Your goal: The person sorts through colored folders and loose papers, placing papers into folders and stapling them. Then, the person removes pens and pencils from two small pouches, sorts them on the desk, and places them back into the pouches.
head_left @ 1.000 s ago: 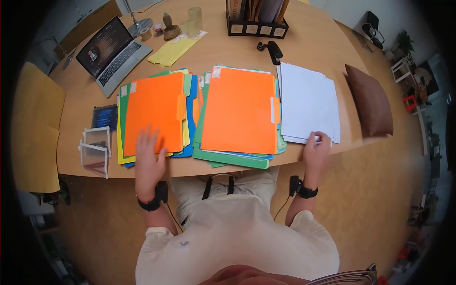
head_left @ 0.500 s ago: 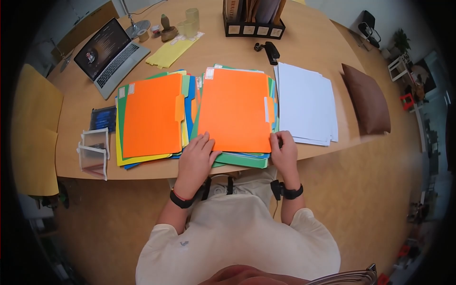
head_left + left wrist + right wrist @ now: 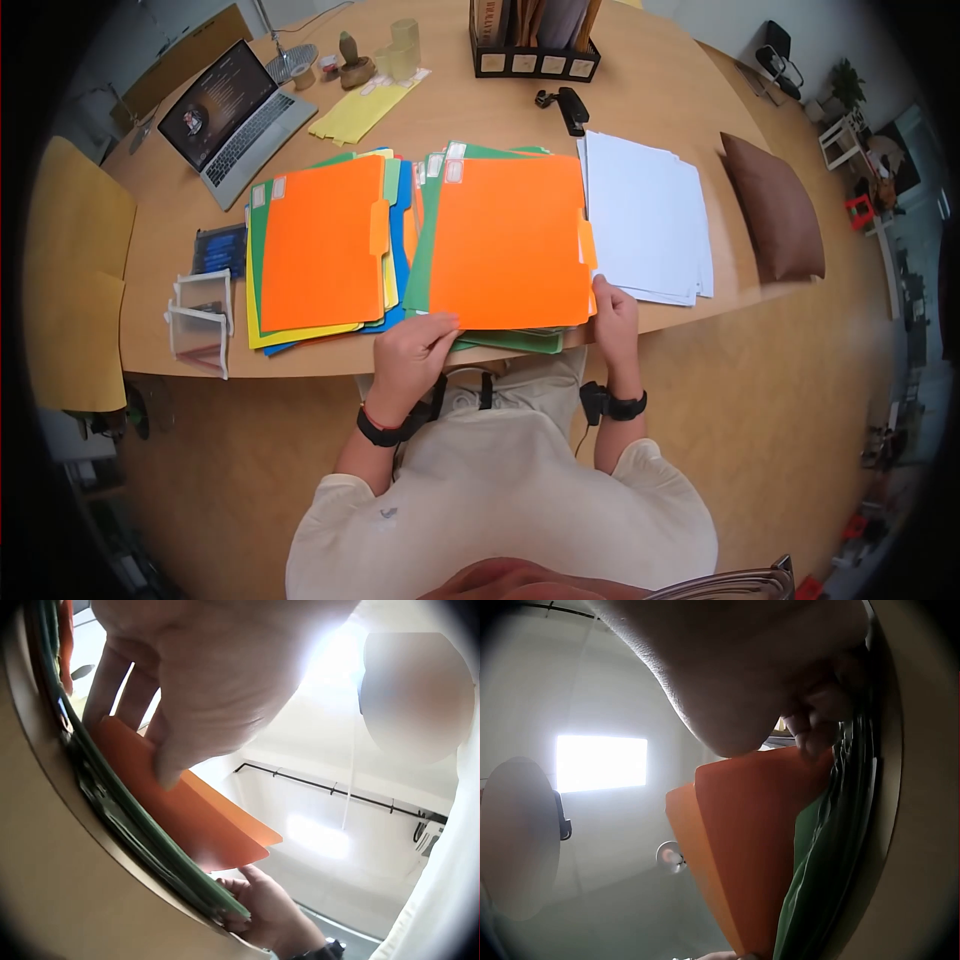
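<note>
An orange file folder (image 3: 510, 245) lies over the middle stack, its near edge raised off the green folders (image 3: 161, 844) below, as the left wrist view shows. My left hand (image 3: 410, 350) pinches its near left corner between thumb and fingers. At the near right corner, my right hand (image 3: 616, 318) grips the folder's edge, thumb on top; in the right wrist view the folder's two orange leaves (image 3: 750, 825) stand slightly apart. Green folders stick out from beneath at the left and near sides. The fingertips under the folder are hidden in the head view.
Left of it is another folder stack topped in orange (image 3: 320, 250); to the right lie white paper sheets (image 3: 645, 220) and a brown cushion (image 3: 775, 215). Behind are a stapler (image 3: 572, 110), a black file box (image 3: 535, 62) and a laptop (image 3: 225, 125). Mesh pouches (image 3: 197, 340) lie front left.
My left hand came from the left stack and my right hand from the paper sheets to the middle orange folder. They have since lifted its near edge and shifted it toward me and rightward.
</note>
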Motion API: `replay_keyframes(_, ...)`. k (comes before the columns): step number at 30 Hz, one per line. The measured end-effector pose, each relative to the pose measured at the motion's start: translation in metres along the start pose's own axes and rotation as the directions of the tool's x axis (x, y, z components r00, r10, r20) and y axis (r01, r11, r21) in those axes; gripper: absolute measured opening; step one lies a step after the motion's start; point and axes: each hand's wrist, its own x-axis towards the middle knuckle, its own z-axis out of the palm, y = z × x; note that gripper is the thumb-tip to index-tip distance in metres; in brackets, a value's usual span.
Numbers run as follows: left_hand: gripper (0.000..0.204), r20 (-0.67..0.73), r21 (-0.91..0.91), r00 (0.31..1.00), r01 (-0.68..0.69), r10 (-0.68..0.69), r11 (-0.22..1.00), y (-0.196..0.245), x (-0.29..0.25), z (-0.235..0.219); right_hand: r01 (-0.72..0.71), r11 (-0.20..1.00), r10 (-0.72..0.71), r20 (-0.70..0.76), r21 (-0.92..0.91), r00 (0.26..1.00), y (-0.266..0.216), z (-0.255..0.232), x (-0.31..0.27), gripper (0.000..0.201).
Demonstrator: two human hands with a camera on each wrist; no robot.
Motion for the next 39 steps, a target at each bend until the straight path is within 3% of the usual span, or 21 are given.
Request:
replay_keyframes(3, 0.007, 0.016, -0.145, 0.996, 0.088, -0.087, 0.985, -0.002, -0.003, -0.001, -0.252, 0.958, 0.236, 0.121, 0.138, 0.964, 0.004, -0.012, 0.001, 0.04)
replay_keyframes(6, 0.007, 0.011, -0.226, 0.987, 0.158, -0.16, 0.961, 0.0, -0.002, -0.008, -0.292, 0.946, 0.266, 0.175, 0.144, 0.948, -0.011, -0.013, 0.0, 0.031)
replay_keyframes(9, 0.006, -0.044, -0.254, 0.983, 0.161, -0.177, 0.954, -0.004, -0.004, -0.008, -0.22, 0.975, 0.218, 0.148, -0.002, 0.965, -0.007, -0.005, 0.003, 0.026)
replay_keyframes(13, 0.005, -0.163, -0.227, 0.957, 0.2, -0.24, 0.953, -0.006, -0.01, -0.014, -0.185, 0.98, 0.194, 0.16, -0.066, 0.968, -0.009, 0.0, 0.0, 0.025)
replay_keyframes(17, 0.004, -0.296, -0.401, 0.895, 0.2, -0.333, 0.894, -0.014, -0.011, -0.026, -0.198, 0.974, 0.208, 0.087, -0.108, 0.974, -0.012, -0.007, 0.001, 0.03)
replay_keyframes(21, 0.004, -0.475, -0.339, 0.825, 0.149, -0.306, 0.929, -0.049, -0.023, -0.041, -0.183, 0.967, 0.181, -0.026, -0.178, 0.983, -0.007, -0.021, 0.008, 0.033)
replay_keyframes(25, 0.004, -0.614, 0.073, 0.787, 0.126, -0.055, 0.989, -0.077, -0.03, -0.081, -0.085, 0.977, 0.028, -0.275, -0.198, 0.961, 0.025, -0.062, 0.027, 0.034)
replay_keyframes(29, 0.009, -0.63, 0.319, 0.776, 0.293, -0.029, 0.901, -0.082, -0.04, -0.113, -0.081, 0.936, -0.095, -0.467, -0.343, 0.879, 0.024, -0.102, 0.036, 0.037)
replay_keyframes(36, 0.016, -0.554, 0.359, 0.814, 0.42, -0.172, 0.833, -0.11, -0.061, -0.124, -0.205, 0.807, -0.181, -0.562, -0.554, 0.807, 0.034, -0.142, 0.049, 0.041)
replay_keyframes(39, 0.018, -0.494, 0.422, 0.831, 0.485, -0.255, 0.766, -0.118, -0.066, -0.129, -0.253, 0.774, -0.153, -0.559, -0.581, 0.815, 0.045, -0.15, 0.059, 0.042)
